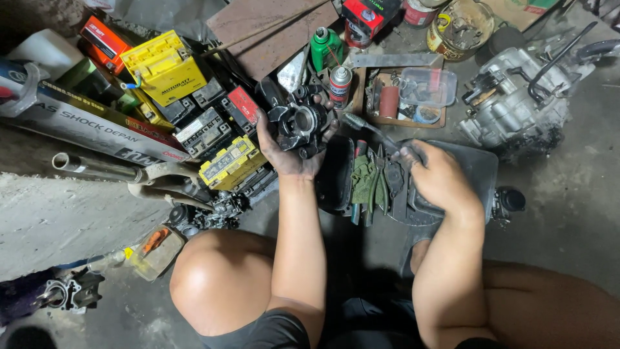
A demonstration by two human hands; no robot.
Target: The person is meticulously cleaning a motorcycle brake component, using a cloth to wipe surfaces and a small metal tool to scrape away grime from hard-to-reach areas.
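Resting in the left hand [284, 152], a dark metal caliper [300, 123] is held up over the floor, at the middle of the scene, just right of a heap of batteries. The fingers curl round its near and left side, thumb at the right edge, so the hand is closed on it. It looks like a cast block with a round bore at the centre and lugs sticking out; it is likely heavy for its size, quite stiff, and greasy enough to slip, so the safest hold seems to be round the thick body, not the thin lugs.

The right hand [442, 181] is closed on the handle of a slim metal tool [371, 132], whose shaft runs up and left to a tip just beside the caliper's right edge. Under that hand lies a black tray [481, 171] of hard plastic, carrying pliers [381, 184] with green grips and a crumpled green rag [361, 174].

Farther off stand a spray can [340, 85] and a green bottle [325, 46]. To the left are boxy batteries, one yellow battery [165, 64] on top, smooth and square-edged. At far right sits a grey engine [516, 103], rough and grimy. A steel tube [93, 166] lies on the concrete floor [51, 220] at left.
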